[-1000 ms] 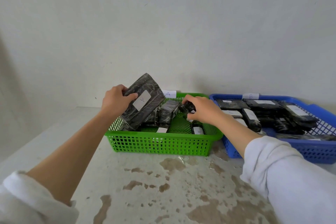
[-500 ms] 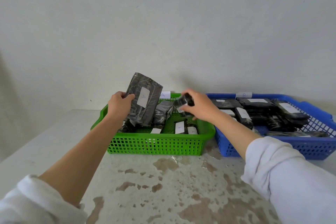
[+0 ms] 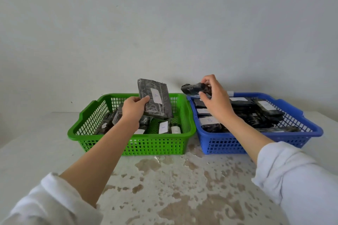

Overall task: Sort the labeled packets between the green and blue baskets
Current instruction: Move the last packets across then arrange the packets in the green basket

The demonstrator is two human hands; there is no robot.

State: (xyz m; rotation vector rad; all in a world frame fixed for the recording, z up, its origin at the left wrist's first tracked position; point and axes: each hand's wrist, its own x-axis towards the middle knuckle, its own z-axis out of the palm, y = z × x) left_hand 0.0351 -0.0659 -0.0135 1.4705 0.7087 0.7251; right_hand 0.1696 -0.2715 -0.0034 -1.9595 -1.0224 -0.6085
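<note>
**Right hand.** The fingers of the right hand [image 3: 215, 100] pinch a small dark packet [image 3: 194, 88] at its right end. The packet's long axis runs roughly level. Its free end projects to the left of the fingers, toward the green basket [image 3: 173, 135]. Its label cannot be read. The blue basket [image 3: 296, 134] lies below and to the right of these fingers. The packet hangs above that basket's far left corner, clear of the B packets [image 3: 209, 120] stacked underneath.

**Left hand.** The fingers of the left hand [image 3: 134, 108] grip the lower left edge of a larger A packet [image 3: 155, 98]. This packet stands nearly upright with a slight lean, and its label faces the camera. Most of its length rises above the fingers. The green basket lies directly below them, and further flat packets [image 3: 162, 127] marked A lie to their lower right.

**Next move (judgement).** The right hand is the nearer hand to the blue basket. A release there probably calls for a short travel down and to the right of the fingers. The projecting end sits close to the gap between the two baskets, which stand just beside each other on the table [image 3: 182, 188]. A release made without that shift could land the packet on a rim.
</note>
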